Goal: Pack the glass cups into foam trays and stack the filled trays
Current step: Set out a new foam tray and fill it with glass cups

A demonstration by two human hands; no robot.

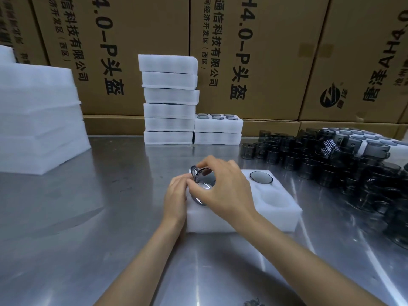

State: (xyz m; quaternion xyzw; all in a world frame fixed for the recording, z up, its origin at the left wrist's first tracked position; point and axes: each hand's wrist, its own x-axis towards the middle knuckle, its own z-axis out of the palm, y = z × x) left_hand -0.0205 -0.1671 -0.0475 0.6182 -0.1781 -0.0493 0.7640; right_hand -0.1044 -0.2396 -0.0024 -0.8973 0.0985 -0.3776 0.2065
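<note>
Crowding the table's right, loose glass cups (344, 164), stacked foam trays (170, 100) behind

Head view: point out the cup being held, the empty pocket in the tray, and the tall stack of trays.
glass cup (204, 181), head view, tilted side wall
empty pocket (274, 198), head view, hollow floor
tall tray stack (169, 97), head view, front face

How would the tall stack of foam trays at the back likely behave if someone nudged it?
The tall stack probably tips or slides easily: its trays sit unevenly, edges offset. Being foam, each layer likely grips little and weighs little, though cups inside would add weight. The short stack beside it might brace only the lowest trays.
</note>
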